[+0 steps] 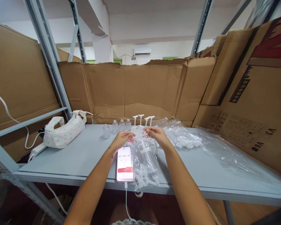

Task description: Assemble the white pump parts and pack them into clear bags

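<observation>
A clear plastic bag (152,163) lies at the front middle of the grey shelf, with white plastic parts and a clear tube-shaped piece inside. At its far end, my left hand (122,139) pinches one side of the bag, close to some red print. My right hand (158,136) pinches the opposite side with thumb and fingers together. A phone (124,162) showing a timer lies below my left hand, a white cable plugged into it. Several clear ribbed bottles (115,126) stand beyond my left hand. Behind both hands rise several white T-shaped pieces (140,117).
The grey metal shelf (84,161) has cardboard (140,84) along its back. To the right lies a heap of clear plastic bags (184,134) beside a large carton (255,93). A white patterned pouch (65,132) and a power strip (37,151) sit at left.
</observation>
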`<state>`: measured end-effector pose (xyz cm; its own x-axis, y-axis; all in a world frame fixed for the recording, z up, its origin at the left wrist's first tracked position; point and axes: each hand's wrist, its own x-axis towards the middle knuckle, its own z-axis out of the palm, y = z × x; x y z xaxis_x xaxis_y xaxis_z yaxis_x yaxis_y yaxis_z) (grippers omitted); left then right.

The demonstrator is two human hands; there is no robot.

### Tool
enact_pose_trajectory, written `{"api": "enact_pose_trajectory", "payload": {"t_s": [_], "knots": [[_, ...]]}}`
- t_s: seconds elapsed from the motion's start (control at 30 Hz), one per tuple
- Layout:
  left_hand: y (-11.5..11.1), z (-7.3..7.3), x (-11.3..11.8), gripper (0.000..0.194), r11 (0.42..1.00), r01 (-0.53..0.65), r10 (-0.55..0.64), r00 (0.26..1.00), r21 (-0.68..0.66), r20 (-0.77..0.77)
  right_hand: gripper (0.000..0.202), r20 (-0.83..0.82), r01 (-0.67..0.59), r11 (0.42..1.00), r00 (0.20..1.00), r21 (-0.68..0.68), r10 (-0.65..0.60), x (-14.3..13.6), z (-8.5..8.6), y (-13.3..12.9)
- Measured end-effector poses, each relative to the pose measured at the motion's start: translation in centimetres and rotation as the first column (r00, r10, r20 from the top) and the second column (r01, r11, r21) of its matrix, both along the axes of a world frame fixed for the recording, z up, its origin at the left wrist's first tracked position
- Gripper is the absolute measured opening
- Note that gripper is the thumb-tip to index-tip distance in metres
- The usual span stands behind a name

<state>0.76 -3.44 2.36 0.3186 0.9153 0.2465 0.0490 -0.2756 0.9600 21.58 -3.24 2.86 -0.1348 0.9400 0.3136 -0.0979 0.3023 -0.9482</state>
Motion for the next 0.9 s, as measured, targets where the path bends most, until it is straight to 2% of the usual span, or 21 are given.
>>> {"api": "enact_pose_trajectory", "payload": {"t_s": [0.17, 0.43, 0.53, 0.7, 0.9], "knots": [[0.01, -0.04, -0.14, 0.035, 1.0, -0.001, 0.002, 0.999, 0.023, -0.035, 0.037, 0.033, -0.027, 0.999, 0.999, -0.022, 0.028, 0.42, -0.14, 0.14], [0.68, -0.71, -0.37, 0.045, 0.999, -0.028, 0.029, 0.999, 0.041, -0.032, 0.039, 0.018, 0.019, 1.0, 1.0, -0.013, -0.019, 0.26, -0.26, 0.27], [0.61, -0.66, -0.29, 0.044, 0.998, -0.046, 0.047, 0.999, 0.03, -0.016, 0.038, 0.014, -0.016, 1.0, 1.0, -0.01, 0.016, 0.19, -0.1, -0.02], [0.26, -0.32, -0.25, 0.044, 0.998, -0.055, 0.055, 0.998, 0.02, 0.004, 0.037, 0.104, -0.079, 0.997, 0.991, -0.013, 0.08, 0.22, -0.2, -0.1], [0.18, -0.37, -0.09, 0.04, 0.996, -0.063, 0.063, 0.998, 0.068, -0.002, 0.033, 0.077, -0.012, 0.999, 0.997, -0.033, 0.014, 0.06, -0.56, 0.52]]}}
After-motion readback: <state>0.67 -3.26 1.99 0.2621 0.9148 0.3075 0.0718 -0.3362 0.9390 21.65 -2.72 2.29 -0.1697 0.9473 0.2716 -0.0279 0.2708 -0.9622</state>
